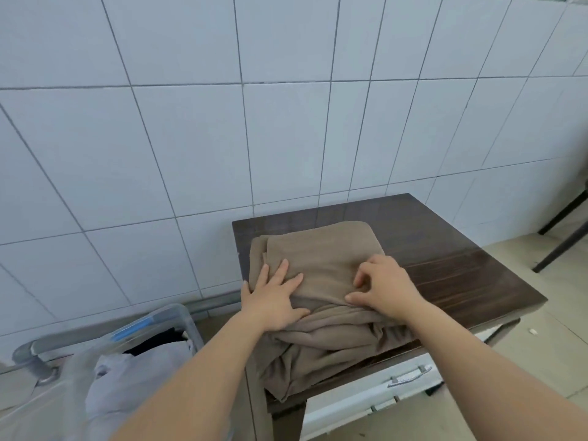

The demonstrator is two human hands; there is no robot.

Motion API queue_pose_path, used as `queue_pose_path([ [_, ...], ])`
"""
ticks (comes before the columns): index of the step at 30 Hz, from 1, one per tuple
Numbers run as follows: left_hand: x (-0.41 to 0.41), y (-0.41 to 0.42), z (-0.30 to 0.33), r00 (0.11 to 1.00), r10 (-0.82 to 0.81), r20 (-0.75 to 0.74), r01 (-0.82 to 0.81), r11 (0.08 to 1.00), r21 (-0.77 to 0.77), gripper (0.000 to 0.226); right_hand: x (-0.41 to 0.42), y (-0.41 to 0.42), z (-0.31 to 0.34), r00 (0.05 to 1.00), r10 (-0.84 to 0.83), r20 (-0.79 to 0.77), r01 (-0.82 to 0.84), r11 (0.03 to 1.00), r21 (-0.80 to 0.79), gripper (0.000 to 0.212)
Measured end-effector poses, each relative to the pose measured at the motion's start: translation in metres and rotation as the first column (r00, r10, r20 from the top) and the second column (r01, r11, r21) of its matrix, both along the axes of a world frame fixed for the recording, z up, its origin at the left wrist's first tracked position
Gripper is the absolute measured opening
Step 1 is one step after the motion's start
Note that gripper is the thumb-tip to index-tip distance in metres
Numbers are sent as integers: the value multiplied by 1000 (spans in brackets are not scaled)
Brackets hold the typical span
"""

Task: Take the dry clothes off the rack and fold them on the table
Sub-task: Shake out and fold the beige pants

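Observation:
A beige-brown garment point(321, 249) lies partly folded on the dark wooden table point(461, 268), its bunched lower part hanging over the near edge. My left hand point(273, 297) rests flat on the cloth's left side with fingers spread. My right hand point(385, 288) has curled fingers and pinches a fold of the cloth at its middle.
A clear plastic bin point(165, 319) at lower left holds a pale lilac garment point(121, 383) and something black. A white drawer with a metal handle point(410, 375) sits under the tabletop. White tiled wall behind; dark chair legs point(560, 230) at the right on a tiled floor.

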State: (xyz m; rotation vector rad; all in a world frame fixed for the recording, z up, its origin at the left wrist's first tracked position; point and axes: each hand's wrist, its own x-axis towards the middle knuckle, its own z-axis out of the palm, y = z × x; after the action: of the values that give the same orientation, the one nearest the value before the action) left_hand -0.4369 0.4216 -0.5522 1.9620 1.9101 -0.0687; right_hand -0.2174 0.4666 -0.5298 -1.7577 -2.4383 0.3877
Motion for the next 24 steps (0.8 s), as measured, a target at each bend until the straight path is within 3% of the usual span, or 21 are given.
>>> queue_pose_path([
  [2, -6, 1, 6, 987, 52, 149, -63, 995, 76, 56, 20, 0, 7, 983, -93, -158, 79, 993, -90, 35],
  [4, -9, 0, 12, 909, 183, 373, -275, 938, 212, 16, 31, -1, 14, 928, -240, -285, 194, 964, -182, 42],
  [6, -9, -2, 13, 757, 331, 563, -530, 815, 233, 24, 34, 2, 13, 843, -395, -364, 346, 918, -195, 53],
  [8, -8, -2, 12, 560, 484, 673, -690, 722, 55, 60, 35, 8, 8, 764, -531, -367, 485, 847, -217, 63],
  [10, -4, -1, 14, 308, 599, 739, -709, 662, -241, 87, 29, 5, 7, 689, -631, -356, 488, 767, -417, 80],
  [12, -3, 4, 15, 110, 645, 757, -649, 623, -436, 90, 25, 2, 8, 702, -635, -323, 395, 725, -564, 86],
  [13, -3, 5, 14, 69, 659, 749, -622, 615, -484, 87, 22, 0, 11, 716, -621, -319, 352, 715, -604, 90],
  [16, -3, 1, 9, 115, 654, 748, -590, 650, -478, 65, 15, 2, 10, 787, -544, -291, 257, 718, -647, 120],
  [19, -19, -8, 2, 159, 625, 764, -599, 677, -429, 59, -6, -4, 19, 820, -478, -314, 184, 740, -647, 101],
  [24, -87, -44, -3, 101, 580, 808, -728, 597, -337, 58, -84, -10, 16, 887, -291, -360, 59, 843, -535, 86],
])
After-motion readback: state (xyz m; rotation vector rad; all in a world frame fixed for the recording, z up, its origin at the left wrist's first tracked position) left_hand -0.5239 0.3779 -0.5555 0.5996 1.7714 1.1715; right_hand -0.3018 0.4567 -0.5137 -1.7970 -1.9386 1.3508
